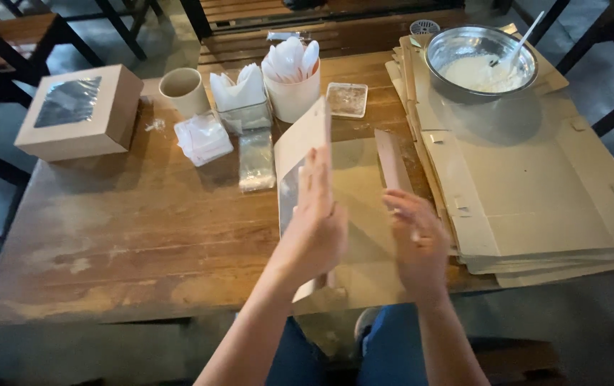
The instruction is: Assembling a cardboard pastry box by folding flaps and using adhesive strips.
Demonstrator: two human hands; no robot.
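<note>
Your left hand (314,229) presses flat, fingers together, bracing the half-folded cardboard box (307,154) upright over the bench (135,229); right hand (418,239) pinches its side flap to crease it.

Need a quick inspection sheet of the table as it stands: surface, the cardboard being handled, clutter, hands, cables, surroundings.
Surface: worn wooden table, stained.
Job's things: partly folded box blank with a window, side flap raised; stack of flat blanks at right.
Clutter: finished windowed box, paper cup, napkins, cup of plastic spoons, plastic bags, metal bowl of white batter.
Grippers: left hand against the upright panel; right hand at the flap.
Cables: nothing seen.
Surroundings: wooden benches, grey floor.
</note>
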